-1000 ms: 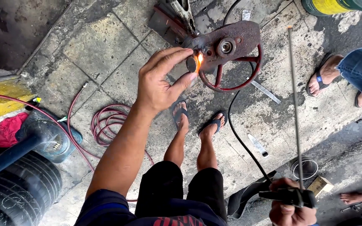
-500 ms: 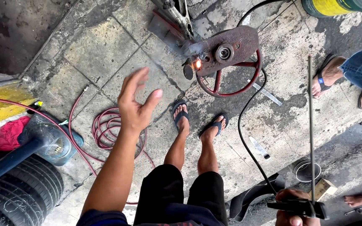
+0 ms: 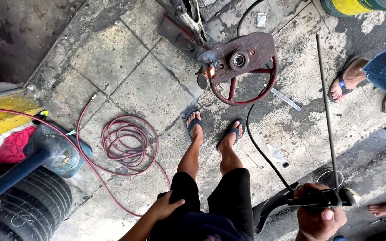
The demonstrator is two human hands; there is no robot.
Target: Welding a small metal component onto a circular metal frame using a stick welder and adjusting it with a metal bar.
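The holder (image 3: pixel 320 199) is a dark clamp with a black cable (image 3: pixel 264 156) trailing off it toward ten o'clock, and a long thin grey rod (image 3: pixel 326 111) stands up from its jaws toward twelve o'clock, nearly straight. The right hand (image 3: pixel 319 216) has it at the lower right of the view, fingers (image 3: pixel 307 192) curled tight around the handle, thumb on the near side; the rod rises just beyond the knuckles, clear of them. The left hand (image 3: pixel 164 209) rests on the person's own thigh, fingers loosely spread and holding nothing. On the floor (image 3: pixel 126 76) at twelve o'clock from the feet lies a rusty plate (image 3: pixel 246 53) on a red ring (image 3: pixel 264 89), with a small orange glow (image 3: pixel 211 71) at its left edge. A coiled red hose (image 3: pixel 128 143) lies at nine o'clock.
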